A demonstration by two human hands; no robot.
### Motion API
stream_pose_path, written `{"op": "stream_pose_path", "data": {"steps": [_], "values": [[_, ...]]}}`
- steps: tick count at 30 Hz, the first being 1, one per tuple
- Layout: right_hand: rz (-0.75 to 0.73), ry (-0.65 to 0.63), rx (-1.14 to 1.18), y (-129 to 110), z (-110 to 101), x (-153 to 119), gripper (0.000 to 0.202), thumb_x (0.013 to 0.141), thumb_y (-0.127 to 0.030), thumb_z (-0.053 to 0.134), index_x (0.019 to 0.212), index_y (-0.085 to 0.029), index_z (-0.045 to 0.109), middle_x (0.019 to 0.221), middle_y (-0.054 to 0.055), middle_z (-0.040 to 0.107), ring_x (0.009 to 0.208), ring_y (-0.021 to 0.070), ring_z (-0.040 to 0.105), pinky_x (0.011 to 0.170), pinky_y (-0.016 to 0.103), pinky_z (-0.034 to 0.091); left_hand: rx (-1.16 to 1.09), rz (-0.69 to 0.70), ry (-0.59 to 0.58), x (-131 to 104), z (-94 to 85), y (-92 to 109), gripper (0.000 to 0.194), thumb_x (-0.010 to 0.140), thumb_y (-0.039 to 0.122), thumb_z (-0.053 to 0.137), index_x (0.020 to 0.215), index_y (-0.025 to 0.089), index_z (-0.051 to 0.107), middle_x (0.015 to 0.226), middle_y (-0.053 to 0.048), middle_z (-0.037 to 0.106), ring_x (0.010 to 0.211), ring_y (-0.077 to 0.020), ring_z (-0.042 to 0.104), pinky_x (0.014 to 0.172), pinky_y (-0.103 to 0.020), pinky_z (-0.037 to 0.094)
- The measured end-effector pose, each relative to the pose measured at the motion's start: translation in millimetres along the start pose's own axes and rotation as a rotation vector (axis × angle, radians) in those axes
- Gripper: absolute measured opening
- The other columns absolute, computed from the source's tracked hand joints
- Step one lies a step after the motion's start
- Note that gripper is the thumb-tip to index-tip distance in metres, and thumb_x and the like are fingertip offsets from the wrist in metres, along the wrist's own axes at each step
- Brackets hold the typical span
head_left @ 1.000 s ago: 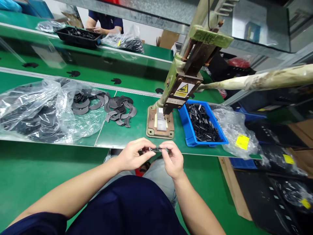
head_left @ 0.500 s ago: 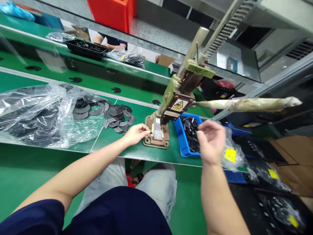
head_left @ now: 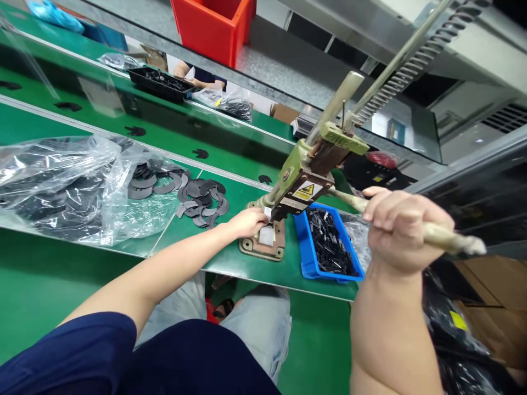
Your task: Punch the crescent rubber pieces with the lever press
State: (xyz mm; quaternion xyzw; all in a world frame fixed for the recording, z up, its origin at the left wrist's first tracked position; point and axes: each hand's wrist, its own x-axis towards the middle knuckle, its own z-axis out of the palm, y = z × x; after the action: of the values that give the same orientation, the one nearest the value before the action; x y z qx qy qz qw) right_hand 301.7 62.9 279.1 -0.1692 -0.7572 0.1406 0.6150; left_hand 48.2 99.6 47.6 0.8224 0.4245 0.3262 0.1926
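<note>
My right hand (head_left: 405, 227) is wrapped round the pale, tape-covered lever (head_left: 440, 237) of a green hand press (head_left: 294, 170). At the press base (head_left: 269, 249), my left hand (head_left: 250, 222) reaches under the ram with its fingers closed beside a small white piece; what the fingertips hold is hidden. A light metal plate (head_left: 267, 236) shows on the base in front of the ram. Just left of the press lies a pile of dark curved pieces (head_left: 201, 200). To its right stands a blue bin (head_left: 307, 255) full of thin black parts.
Clear plastic bags (head_left: 61, 186) with dark pieces cover the left of the table. Behind runs a green belt (head_left: 168, 145) with spaced dark pieces. A black tray (head_left: 160, 93) and another person's arms (head_left: 201, 82) are farther back. A red bin (head_left: 214, 33) sits on the shelf above.
My right hand has moved from above the blue bin to the lever and closed on it; the lever is lower. My left hand has moved right and in under the ram.
</note>
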Motion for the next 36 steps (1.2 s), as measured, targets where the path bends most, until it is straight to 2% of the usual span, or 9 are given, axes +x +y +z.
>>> {"op": "stream_pose_path", "data": {"steps": [6, 12, 16, 20, 23, 26, 31, 33, 36], "values": [[-0.054, 0.036, -0.293, -2, 9, -96, 0.039, 0.093, -0.038, 0.064, 0.060, -0.024, 0.051, 0.059, -0.002, 0.056, 0.073, 0.0214, 0.068, 0.112, 0.062, 0.047, -0.115, -0.137, 0.063, -2, 0.5, 5, 0.015, 0.097, 0.020, 0.063, 0.108, 0.019, 0.075, 0.105, -0.007, 0.079, 0.101, -0.0233, 0.074, 0.091, -0.034, 0.056], [-0.034, 0.205, -0.430, 9, 20, -143, 0.032, 0.091, -0.038, 0.066, 0.064, -0.024, 0.055, 0.066, 0.001, 0.064, 0.083, 0.0275, 0.070, 0.100, 0.061, 0.051, -0.088, -0.148, 0.019, -9, -11.1, 14, 0.022, 0.096, 0.023, 0.067, 0.118, 0.018, 0.071, 0.109, -0.009, 0.077, 0.104, -0.0249, 0.072, 0.093, -0.037, 0.057], [-0.047, 0.316, -0.429, 16, 29, -142, 0.035, 0.091, -0.042, 0.065, 0.064, -0.025, 0.053, 0.063, 0.001, 0.062, 0.067, 0.0232, 0.063, 0.094, 0.060, 0.054, 0.093, -0.111, 0.052, -43, -49.1, -10, 0.024, 0.099, 0.026, 0.064, 0.121, 0.019, 0.071, 0.124, -0.013, 0.073, 0.121, -0.0277, 0.066, 0.108, -0.042, 0.052], [-0.151, 0.429, -0.326, 27, 38, -139, 0.037, 0.090, -0.039, 0.066, 0.061, -0.024, 0.049, 0.056, -0.001, 0.051, 0.057, 0.0198, 0.055, 0.089, 0.057, 0.053, 0.360, -0.357, 0.124, -85, -102.7, -59, 0.024, 0.096, 0.032, 0.068, 0.115, 0.019, 0.074, 0.118, -0.013, 0.074, 0.117, -0.0315, 0.065, 0.109, -0.047, 0.049], [-0.188, 0.491, -0.268, 33, 43, -138, 0.041, 0.089, -0.037, 0.066, 0.057, -0.023, 0.045, 0.051, -0.002, 0.043, 0.053, 0.0181, 0.050, 0.086, 0.055, 0.052, 0.429, -0.448, 0.118, -95, -122.0, -81, 0.028, 0.094, 0.040, 0.070, 0.111, 0.019, 0.076, 0.111, -0.014, 0.074, 0.113, -0.0332, 0.065, 0.105, -0.047, 0.049], [-0.168, 0.513, -0.285, 34, 43, -138, 0.042, 0.089, -0.039, 0.065, 0.056, -0.024, 0.042, 0.050, -0.003, 0.043, 0.051, 0.0175, 0.049, 0.086, 0.054, 0.053, 0.457, -0.380, 0.049, -81, -114.5, -80, 0.042, 0.090, 0.047, 0.074, 0.122, 0.020, 0.075, 0.124, -0.016, 0.072, 0.119, -0.0351, 0.062, 0.108, -0.048, 0.047], [-0.136, 0.428, -0.329, 28, 38, -140, 0.037, 0.088, -0.040, 0.065, 0.060, -0.025, 0.047, 0.056, -0.002, 0.052, 0.053, 0.0185, 0.052, 0.088, 0.055, 0.055, 0.475, -0.358, -0.204, -37, -92.6, -73, 0.068, 0.079, 0.032, 0.083, 0.144, 0.022, 0.066, 0.138, -0.017, 0.068, 0.125, -0.0356, 0.063, 0.106, -0.044, 0.048], [-0.149, 0.413, -0.308, 27, 37, -139, 0.036, 0.089, -0.036, 0.066, 0.061, -0.024, 0.047, 0.059, -0.002, 0.055, 0.055, 0.0178, 0.053, 0.088, 0.053, 0.054, 0.424, -0.368, -0.274, -22, -93.5, -76, 0.066, 0.078, 0.028, 0.083, 0.141, 0.019, 0.067, 0.132, -0.017, 0.070, 0.117, -0.0331, 0.068, 0.099, -0.039, 0.052], [-0.190, 0.416, -0.265, 28, 38, -135, 0.037, 0.089, -0.034, 0.068, 0.060, -0.022, 0.047, 0.057, -0.003, 0.052, 0.055, 0.0164, 0.053, 0.086, 0.050, 0.052, 0.343, -0.347, -0.316, -8, -103.2, -77, 0.037, 0.083, 0.025, 0.078, 0.120, 0.020, 0.077, 0.112, -0.010, 0.076, 0.098, -0.0255, 0.073, 0.084, -0.031, 0.054]]}}
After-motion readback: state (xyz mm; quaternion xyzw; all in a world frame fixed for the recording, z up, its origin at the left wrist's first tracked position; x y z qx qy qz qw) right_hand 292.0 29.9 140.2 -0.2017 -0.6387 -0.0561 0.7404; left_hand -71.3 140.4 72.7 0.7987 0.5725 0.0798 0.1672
